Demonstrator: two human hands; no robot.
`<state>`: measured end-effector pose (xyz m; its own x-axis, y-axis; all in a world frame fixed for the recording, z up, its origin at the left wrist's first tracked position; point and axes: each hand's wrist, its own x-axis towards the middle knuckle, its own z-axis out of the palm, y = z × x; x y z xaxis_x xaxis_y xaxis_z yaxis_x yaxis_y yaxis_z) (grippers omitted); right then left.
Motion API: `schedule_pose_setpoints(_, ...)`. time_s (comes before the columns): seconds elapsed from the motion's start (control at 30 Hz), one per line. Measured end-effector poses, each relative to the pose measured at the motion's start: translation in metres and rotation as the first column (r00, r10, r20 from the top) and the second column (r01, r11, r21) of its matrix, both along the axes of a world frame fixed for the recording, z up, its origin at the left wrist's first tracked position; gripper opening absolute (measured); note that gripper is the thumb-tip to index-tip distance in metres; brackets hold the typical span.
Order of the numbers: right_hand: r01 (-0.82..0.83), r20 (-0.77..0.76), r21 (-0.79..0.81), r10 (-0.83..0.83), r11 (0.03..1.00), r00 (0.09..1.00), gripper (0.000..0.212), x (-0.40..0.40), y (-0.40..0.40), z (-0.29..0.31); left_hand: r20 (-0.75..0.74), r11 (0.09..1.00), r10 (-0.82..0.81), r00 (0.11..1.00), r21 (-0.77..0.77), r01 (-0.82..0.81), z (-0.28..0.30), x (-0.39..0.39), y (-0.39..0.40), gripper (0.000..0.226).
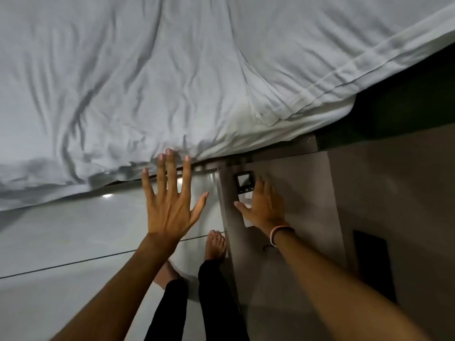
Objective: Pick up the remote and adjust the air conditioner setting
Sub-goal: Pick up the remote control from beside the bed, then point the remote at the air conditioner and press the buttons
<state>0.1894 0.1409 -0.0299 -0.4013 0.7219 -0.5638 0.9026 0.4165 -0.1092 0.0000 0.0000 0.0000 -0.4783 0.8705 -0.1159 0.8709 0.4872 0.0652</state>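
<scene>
The air conditioner remote (244, 193) lies flat on the grey-brown bench (295, 183) beside the bed, its long axis running roughly from 12 o'clock, where the dark display end sits, down to 6 o'clock, where the pale button end passes under the right hand (262, 205). That hand is plainly the nearer one: it is over the lower half of the remote, the thumb (242, 207) pressed along the remote's left edge and the fingers curved over its right edge, so the body sits between thumb and fingers. The hand looks to be closing rather than clenched; whether the grip is already firm or the remote has left the surface I cannot tell, since the palm hides the contact. A pink and white band (277, 233) circles that wrist.

The left hand (170, 200) is well apart at 9 o'clock from the remote, spread wide with fingers straight, grasping nothing, hovering above the pale tiled floor (73, 232) with its fingertips near the edge of the rumpled white bedsheet (172, 70). Two bare feet (216, 244) stand on the floor just beside the bench's left edge.

The coming lift, I judge, turns on the pinch across the remote's narrow width: raised straight up, the display would stay clear of the fingers and readable.
</scene>
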Motion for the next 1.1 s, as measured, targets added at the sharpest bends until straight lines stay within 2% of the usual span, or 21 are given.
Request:
schedule_pose_setpoints(0.13, 0.173, -0.017, -0.095, -0.175, 0.98, 0.984, 0.098, -0.001, -0.015, -0.026, -0.03, 1.0, -0.002, 1.0, 0.031, 0.003, -0.021, -0.006, -0.01, 0.089)
schedule_pose_setpoints(0.33, 0.374, -0.152, -0.157, -0.397, 0.914, 0.905, 0.078, -0.003, -0.02, -0.039, -0.032, 0.999, -0.011, 0.999, 0.03, 0.012, -0.026, -0.009, -0.019, 0.087)
schedule_pose_setpoints(0.43, 0.505, -0.246, -0.28, -0.569, 0.817, 0.785, 0.065, -0.004, -0.023, -0.032, -0.039, 0.999, -0.018, 0.999, 0.028, 0.019, -0.017, -0.008, -0.023, 0.086)
schedule_pose_setpoints(0.53, 0.549, -0.346, -0.505, -0.739, 0.666, 0.578, 0.05, -0.005, -0.024, -0.008, -0.041, 0.998, -0.05, 0.998, 0.027, 0.051, -0.003, -0.011, -0.025, 0.087)
schedule_pose_setpoints(0.6, 0.518, -0.382, -0.605, -0.791, 0.605, 0.477, 0.049, -0.013, -0.021, 0.012, -0.048, 0.997, -0.068, 0.997, 0.033, 0.07, 0.012, -0.02, -0.021, 0.088)
schedule_pose_setpoints(0.67, 0.459, -0.444, -0.652, -0.794, 0.604, 0.414, 0.048, -0.026, -0.015, 0.046, -0.075, 0.996, -0.059, 0.995, 0.055, 0.063, 0.038, -0.033, -0.015, 0.089)
schedule_pose_setpoints(0.87, 0.261, -0.66, -0.659, -0.709, 0.706, 0.249, 0.038, -0.083, 0.02, 0.162, -0.222, 0.986, 0.015, 0.975, 0.166, 0.023, 0.142, -0.088, 0.006, 0.085)
schedule_pose_setpoints(1.0, 0.129, -0.741, -0.624, -0.636, 0.771, 0.214, 0.017, -0.136, 0.046, 0.257, -0.305, 0.963, 0.074, 0.95, 0.271, 0.012, 0.242, -0.138, 0.014, 0.084)
schedule_pose_setpoints(1.07, 0.04, -0.793, -0.583, -0.579, 0.811, 0.19, 0.018, -0.166, 0.055, 0.314, -0.363, 0.951, 0.102, 0.926, 0.309, 0.016, 0.305, -0.163, 0.011, 0.085)
schedule_pose_setpoints(1.1, 0.005, -0.813, -0.554, -0.542, 0.833, 0.211, 0.021, -0.177, 0.059, 0.33, -0.388, 0.948, 0.109, 0.915, 0.317, 0.022, 0.324, -0.175, 0.011, 0.085)
